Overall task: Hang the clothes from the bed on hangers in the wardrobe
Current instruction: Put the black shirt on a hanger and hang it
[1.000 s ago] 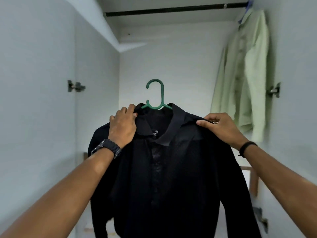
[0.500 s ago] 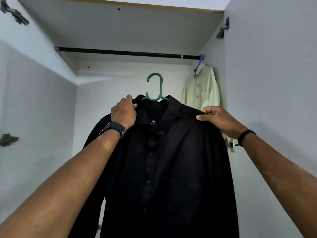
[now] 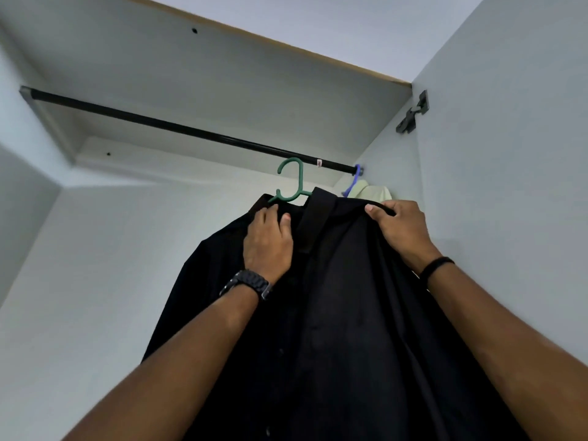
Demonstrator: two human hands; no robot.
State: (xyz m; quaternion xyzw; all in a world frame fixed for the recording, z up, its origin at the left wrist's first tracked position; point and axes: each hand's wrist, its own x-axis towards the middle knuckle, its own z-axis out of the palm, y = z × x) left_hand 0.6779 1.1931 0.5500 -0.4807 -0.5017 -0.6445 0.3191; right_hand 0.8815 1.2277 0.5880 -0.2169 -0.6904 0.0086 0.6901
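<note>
The black metal wardrobe rail (image 3: 191, 130) now sits much nearer than a second ago. The left hand (image 3: 269, 241) grips the black collared shirt (image 3: 334, 313) near its collar, raising the green plastic hanger (image 3: 291, 181) until its hook is just below the rail. The right hand (image 3: 399, 229) has its fingers (image 3: 370, 209) pinching the shirt's shoulder; hooking on looks next.

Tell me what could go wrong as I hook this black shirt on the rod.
The green hook sits at the rod but isn't clearly over it; letting go early could drop the black shirt. Both hands, left and right, grip fabric, not the hanger, so it may tilt. It could crowd the pale shirt.
</note>
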